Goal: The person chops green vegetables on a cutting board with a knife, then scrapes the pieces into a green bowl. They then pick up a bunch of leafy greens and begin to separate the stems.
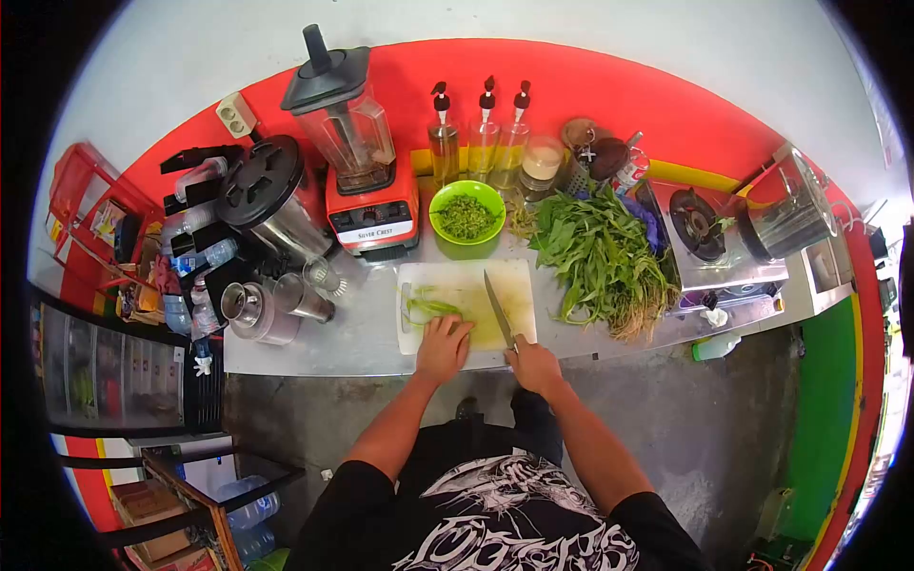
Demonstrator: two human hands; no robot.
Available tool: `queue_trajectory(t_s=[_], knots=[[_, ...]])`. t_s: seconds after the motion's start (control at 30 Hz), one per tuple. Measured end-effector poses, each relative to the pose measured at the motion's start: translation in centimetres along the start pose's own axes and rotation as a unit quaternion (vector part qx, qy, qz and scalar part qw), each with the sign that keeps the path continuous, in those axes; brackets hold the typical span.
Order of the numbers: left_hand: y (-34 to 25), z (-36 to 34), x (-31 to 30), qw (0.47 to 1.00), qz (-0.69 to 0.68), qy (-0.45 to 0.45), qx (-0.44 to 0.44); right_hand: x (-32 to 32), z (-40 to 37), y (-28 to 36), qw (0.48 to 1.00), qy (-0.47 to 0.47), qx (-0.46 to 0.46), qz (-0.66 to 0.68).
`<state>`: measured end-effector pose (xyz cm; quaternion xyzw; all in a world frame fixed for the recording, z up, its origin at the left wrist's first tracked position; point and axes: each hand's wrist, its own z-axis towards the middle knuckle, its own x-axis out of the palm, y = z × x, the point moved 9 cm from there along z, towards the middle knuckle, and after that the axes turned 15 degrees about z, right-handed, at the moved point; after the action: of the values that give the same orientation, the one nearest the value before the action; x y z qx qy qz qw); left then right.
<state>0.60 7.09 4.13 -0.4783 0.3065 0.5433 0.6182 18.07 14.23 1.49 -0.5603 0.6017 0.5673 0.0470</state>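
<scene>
A white cutting board lies at the counter's front edge, with a wet greenish tint over its middle. On its left part are a few pale green vegetable strips. My left hand presses down at the near end of these strips, fingers drawn together over them. My right hand is closed around the handle of a kitchen knife, whose long blade slants away across the board, apart from the strips. Behind the board stands a lime green bowl with finely chopped greens in it.
A heap of leafy greens with roots lies right of the board, beside a gas stove. At the back are a red blender and several pump bottles. Steel cups and a clear pitcher stand on the left.
</scene>
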Motion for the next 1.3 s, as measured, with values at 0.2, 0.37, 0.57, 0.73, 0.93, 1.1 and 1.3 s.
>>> queue_trajectory(t_s=[0.2,0.37,0.57,0.73,0.93,1.1,1.3], knots=[[-0.7,-0.1,0.0,0.999,0.028,0.012,0.017,0.0,-0.2,0.2,0.999,-0.015,0.001,0.03],[-0.7,-0.3,0.2,0.999,0.041,0.006,0.027,0.9,0.2,1.1,0.998,-0.008,0.003,0.057],[-0.4,-0.2,-0.3,0.999,0.013,-0.031,0.0,0.9,-0.1,2.5,0.999,-0.043,0.013,0.029],[0.0,-0.3,0.0,1.0,0.016,-0.009,-0.017,0.9,-1.0,2.7,0.997,-0.066,0.04,-0.015],[0.1,0.2,0.0,0.998,0.025,-0.008,-0.055,1.7,-1.7,2.8,0.996,-0.045,0.066,-0.043],[0.2,0.2,0.7,0.998,0.035,0.001,-0.046,2.8,-1.5,2.2,0.993,-0.04,0.093,-0.061],[-0.2,0.4,0.2,0.998,0.039,0.009,-0.043,1.6,1.2,2.9,0.995,-0.039,0.059,-0.066]])
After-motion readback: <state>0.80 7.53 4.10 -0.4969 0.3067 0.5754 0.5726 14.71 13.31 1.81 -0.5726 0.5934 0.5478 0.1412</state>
